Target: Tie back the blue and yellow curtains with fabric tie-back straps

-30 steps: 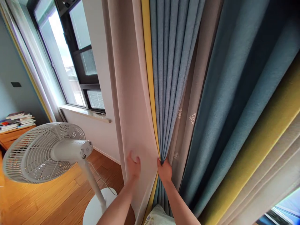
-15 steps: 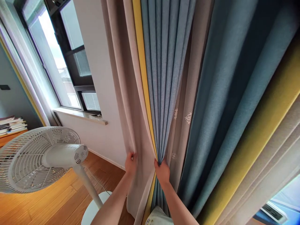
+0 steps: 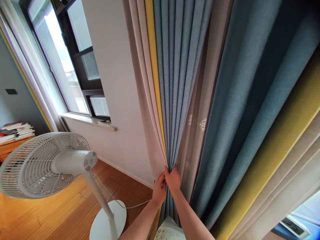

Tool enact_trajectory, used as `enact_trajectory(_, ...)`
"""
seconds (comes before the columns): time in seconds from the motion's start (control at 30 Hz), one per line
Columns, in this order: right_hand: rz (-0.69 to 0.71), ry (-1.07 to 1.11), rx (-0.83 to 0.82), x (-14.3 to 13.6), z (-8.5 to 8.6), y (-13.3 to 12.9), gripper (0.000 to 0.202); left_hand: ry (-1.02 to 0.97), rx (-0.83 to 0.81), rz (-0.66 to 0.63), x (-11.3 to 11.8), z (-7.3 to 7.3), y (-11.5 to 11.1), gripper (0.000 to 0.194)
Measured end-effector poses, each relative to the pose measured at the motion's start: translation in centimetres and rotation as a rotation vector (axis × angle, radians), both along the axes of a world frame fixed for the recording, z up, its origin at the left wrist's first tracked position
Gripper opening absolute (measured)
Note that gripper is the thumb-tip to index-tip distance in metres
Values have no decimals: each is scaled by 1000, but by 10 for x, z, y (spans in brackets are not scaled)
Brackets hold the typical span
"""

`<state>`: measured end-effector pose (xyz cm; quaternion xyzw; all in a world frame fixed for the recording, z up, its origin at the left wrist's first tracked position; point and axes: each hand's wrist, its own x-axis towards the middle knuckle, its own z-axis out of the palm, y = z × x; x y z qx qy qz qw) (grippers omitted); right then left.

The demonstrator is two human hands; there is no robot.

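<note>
A pleated curtain with blue, yellow and beige bands hangs before me, pinched narrow at hand height. My right hand is closed round the gathered blue folds. Close against it on the left, my left hand grips the beige edge of the same curtain, its fingers bent and partly hidden by cloth. Below the hands the folds continue down. Behind on the right hangs a thinner beige curtain with small white embroidered motifs.
A white standing fan is at the left, its round base on the wooden floor. A cable runs from it toward the curtain. Another blue and yellow curtain fills the right. Books and a window are further left.
My left hand has moved right, drawing the beige edge in beside my right hand. More wall and floor show at the left. My right hand keeps its grip.
</note>
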<state>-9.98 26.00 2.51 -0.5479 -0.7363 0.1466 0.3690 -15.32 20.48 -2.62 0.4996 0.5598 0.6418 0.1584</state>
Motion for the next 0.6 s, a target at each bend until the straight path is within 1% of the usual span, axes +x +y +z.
enact_trajectory(0.03, -1, -16, -1, 0, 0, 1, 35, -13, -12, 16, -2, -2, -3, 34)
enact_trajectory(0.1, -5, -43, 10, 0, -3, 1, 34, -58, -15, 103, -8, -2, -7, 37)
enact_trajectory(0.17, 6, -58, 37, -1, -6, -1, 33, -83, 0, 198, -15, 4, -8, 47)
enact_trajectory(0.2, 20, -58, 53, -1, -8, -3, 32, -72, 9, 222, -17, 10, -6, 53)
enact_trajectory(0.27, 66, -46, 82, 0, -12, -8, 32, -12, 8, 213, -20, 23, -1, 65)
enact_trajectory(0.37, 137, -17, 99, 1, -19, -16, 36, 82, -78, 151, -15, 42, 9, 81)
enact_trajectory(0.43, 167, -10, 105, 1, -24, -19, 37, 120, -123, 177, -11, 49, 12, 85)
enact_trajectory(0.47, 181, -7, 119, 1, -26, -20, 36, 135, -111, 220, -11, 50, 12, 84)
enact_trajectory(0.53, 195, 16, 177, 0, -30, -21, 35, 137, -10, 346, -17, 50, 10, 81)
enact_trajectory(0.6, 193, 58, 252, 0, -34, -21, 35, 49, 88, 456, -28, 48, 8, 77)
